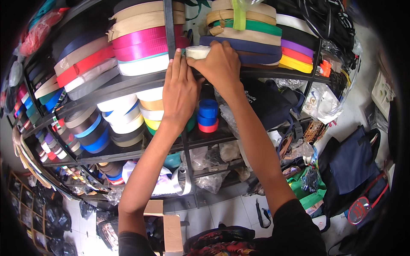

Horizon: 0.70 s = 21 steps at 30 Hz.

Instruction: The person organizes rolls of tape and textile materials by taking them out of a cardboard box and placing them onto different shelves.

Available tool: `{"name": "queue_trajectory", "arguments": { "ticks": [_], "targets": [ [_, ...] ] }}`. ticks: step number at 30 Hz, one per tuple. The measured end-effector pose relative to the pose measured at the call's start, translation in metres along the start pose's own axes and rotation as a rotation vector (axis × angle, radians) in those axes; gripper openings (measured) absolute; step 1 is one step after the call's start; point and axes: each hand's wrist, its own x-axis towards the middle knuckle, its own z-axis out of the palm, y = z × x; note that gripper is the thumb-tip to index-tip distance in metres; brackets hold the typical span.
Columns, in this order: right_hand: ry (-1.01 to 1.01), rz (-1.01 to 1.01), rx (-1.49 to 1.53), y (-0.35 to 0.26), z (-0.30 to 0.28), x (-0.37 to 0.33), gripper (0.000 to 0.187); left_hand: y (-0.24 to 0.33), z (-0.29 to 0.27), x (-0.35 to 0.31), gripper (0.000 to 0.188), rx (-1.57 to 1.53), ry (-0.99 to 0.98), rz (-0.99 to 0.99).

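My right hand [222, 66] is at the upper shelf, its fingers curled around a small roll of white webbing [197, 52]. The thumb lies along the front of that roll; the far side is hidden by the hand. Right behind these fingers is a stack with navy webbing rolls [256, 46]. My left hand [181, 91] lies just to the left, palm toward the rack, with fingers stretched up past the shelf edge beside the black upright post [169, 25]. Nothing shows in it. To its left are magenta rolls [139, 45] and a white roll [143, 65].
Below my hands, a lower shelf carries blue rolls [208, 109] on a red one [208, 125], plus white and blue stacks. A black bag [265, 104] sits to the right. An open cardboard box [172, 232] is near my body. Bags crowd the right side.
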Motion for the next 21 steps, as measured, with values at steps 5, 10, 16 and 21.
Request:
{"name": "queue_trajectory", "arguments": {
  "ticks": [5,10,16,21],
  "targets": [
    [-0.013,-0.056,0.012,0.005,0.003,-0.007,0.072,-0.019,-0.004,-0.009,0.044,-0.051,0.020,0.049],
    [-0.202,-0.044,0.275,0.020,-0.020,-0.007,0.059,-0.016,-0.013,-0.014,0.044,-0.250,0.066,-0.014],
    [-0.010,-0.074,0.111,0.018,-0.011,-0.011,0.059,-0.008,-0.006,-0.013,0.064,-0.169,0.041,0.067],
    [-0.077,-0.121,0.152,0.024,-0.015,-0.010,0.060,-0.005,-0.006,-0.012,0.064,-0.213,0.009,0.013]
  ]
}}
